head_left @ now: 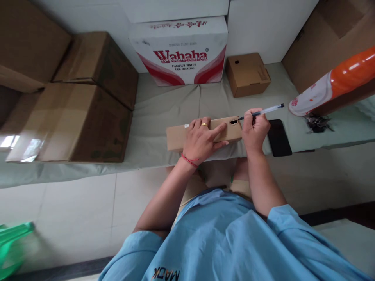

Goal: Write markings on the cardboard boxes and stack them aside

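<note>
A long, narrow cardboard box (175, 137) lies on the cloth in front of me. My left hand (202, 136) is laid across its middle, index finger stretched along the top, thumb at the near edge and the other fingers bent toward the far edge. Near the box's right end is a small dark cut-out hole (234, 122). My right hand (256, 129) pinches a clear pen (268, 110) with a dark end. The pen's tip points left and meets the box close to the hole; whether it touches is too small to tell.
A black phone (279, 137) lies right of my right hand, with keys (318, 123) and an orange-and-white cylinder (328, 84) beyond. Behind stand a small brown carton (247, 76) and a white Wahaha carton (181, 50). Large cartons (67, 121) fill the left.
</note>
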Demonstrator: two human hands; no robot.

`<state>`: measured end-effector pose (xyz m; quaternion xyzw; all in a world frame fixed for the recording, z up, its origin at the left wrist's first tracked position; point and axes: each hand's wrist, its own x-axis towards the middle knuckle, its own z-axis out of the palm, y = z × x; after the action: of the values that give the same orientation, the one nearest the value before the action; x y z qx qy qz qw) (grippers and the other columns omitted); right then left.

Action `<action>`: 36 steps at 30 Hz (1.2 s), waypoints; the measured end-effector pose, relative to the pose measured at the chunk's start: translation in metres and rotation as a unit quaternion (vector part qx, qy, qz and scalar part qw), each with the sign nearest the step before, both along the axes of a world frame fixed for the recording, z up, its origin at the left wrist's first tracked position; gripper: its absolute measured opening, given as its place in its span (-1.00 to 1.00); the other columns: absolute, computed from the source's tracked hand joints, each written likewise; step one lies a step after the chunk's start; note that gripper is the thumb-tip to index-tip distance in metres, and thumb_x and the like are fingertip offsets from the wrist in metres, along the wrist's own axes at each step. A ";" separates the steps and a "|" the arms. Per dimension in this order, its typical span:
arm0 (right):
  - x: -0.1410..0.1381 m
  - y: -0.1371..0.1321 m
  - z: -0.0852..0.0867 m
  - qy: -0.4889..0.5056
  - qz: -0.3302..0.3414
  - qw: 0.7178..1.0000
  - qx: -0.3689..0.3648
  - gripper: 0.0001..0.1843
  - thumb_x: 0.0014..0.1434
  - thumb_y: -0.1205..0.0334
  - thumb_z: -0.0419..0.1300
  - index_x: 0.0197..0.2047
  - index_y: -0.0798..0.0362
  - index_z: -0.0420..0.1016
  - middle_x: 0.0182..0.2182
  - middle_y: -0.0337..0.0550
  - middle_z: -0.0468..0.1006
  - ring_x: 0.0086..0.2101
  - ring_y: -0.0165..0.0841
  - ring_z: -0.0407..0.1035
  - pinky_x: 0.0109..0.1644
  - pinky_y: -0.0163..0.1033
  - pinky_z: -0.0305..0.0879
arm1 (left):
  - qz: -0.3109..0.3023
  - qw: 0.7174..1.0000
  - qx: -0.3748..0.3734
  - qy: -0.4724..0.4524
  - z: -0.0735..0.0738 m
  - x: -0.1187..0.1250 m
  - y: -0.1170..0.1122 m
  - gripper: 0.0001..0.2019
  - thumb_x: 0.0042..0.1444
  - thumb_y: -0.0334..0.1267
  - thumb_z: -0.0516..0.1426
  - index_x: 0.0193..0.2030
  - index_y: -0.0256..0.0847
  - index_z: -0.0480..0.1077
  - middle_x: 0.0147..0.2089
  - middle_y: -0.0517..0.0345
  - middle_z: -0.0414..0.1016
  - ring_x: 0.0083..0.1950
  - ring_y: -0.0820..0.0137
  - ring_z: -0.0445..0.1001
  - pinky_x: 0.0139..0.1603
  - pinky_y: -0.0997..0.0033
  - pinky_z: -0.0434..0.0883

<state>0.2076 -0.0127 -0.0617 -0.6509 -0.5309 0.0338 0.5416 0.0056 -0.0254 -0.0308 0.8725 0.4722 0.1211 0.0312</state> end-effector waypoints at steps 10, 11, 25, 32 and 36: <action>-0.001 -0.003 0.002 -0.014 -0.018 1.000 -0.012 -0.80 0.37 0.11 0.06 -0.30 -0.06 0.35 -0.51 -0.28 0.43 -0.45 -0.34 0.34 -0.23 -0.19 0.27 | 0.002 1.000 0.007 -0.007 -0.002 0.000 0.000 -0.33 0.29 0.39 0.15 0.43 0.18 0.45 0.20 -0.18 0.45 0.18 -0.07 0.41 0.25 -0.06 0.31; -0.001 -0.003 0.002 -0.012 -0.017 1.000 -0.008 -0.80 0.37 0.11 0.06 -0.30 -0.05 0.36 -0.51 -0.27 0.43 -0.45 -0.35 0.35 -0.23 -0.19 0.27 | 0.001 1.000 0.007 -0.006 -0.002 0.000 0.000 -0.33 0.28 0.39 0.15 0.43 0.18 0.45 0.20 -0.18 0.45 0.17 -0.07 0.41 0.25 -0.06 0.32; -0.004 -0.006 0.005 -0.031 -0.008 0.999 -0.034 -0.76 0.37 0.08 0.04 -0.31 -0.05 0.38 -0.51 -0.27 0.44 -0.45 -0.37 0.36 -0.24 -0.21 0.30 | 0.003 1.000 -0.013 -0.018 -0.002 -0.001 0.000 -0.33 0.30 0.38 0.14 0.44 0.20 0.43 0.22 -0.17 0.44 0.21 -0.08 0.38 0.30 -0.09 0.28; 0.034 0.005 -0.010 0.057 -0.052 0.997 -0.009 -0.67 0.45 -0.05 -0.03 -0.23 -0.05 0.37 -0.47 -0.29 0.38 -0.45 -0.37 0.30 -0.24 -0.21 0.29 | 0.005 1.000 -0.021 -0.013 0.000 0.000 0.000 -0.35 0.30 0.36 0.15 0.44 0.19 0.44 0.22 -0.18 0.44 0.21 -0.08 0.38 0.30 -0.09 0.27; 0.078 0.017 -0.031 -0.046 -0.051 0.977 -0.202 -0.55 0.33 -0.05 0.18 -0.53 -0.08 0.21 -0.61 -0.31 0.22 -0.46 -0.34 0.20 -0.24 -0.16 0.19 | 0.004 1.000 -0.015 -0.012 0.000 0.000 0.000 -0.35 0.30 0.34 0.18 0.43 0.17 0.44 0.21 -0.19 0.44 0.20 -0.07 0.39 0.29 -0.08 0.29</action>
<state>0.2856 0.0046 -0.0926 -0.7741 -0.5036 0.0829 0.3745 0.0056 -0.0254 -0.0313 0.8687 0.4767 0.1251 0.0496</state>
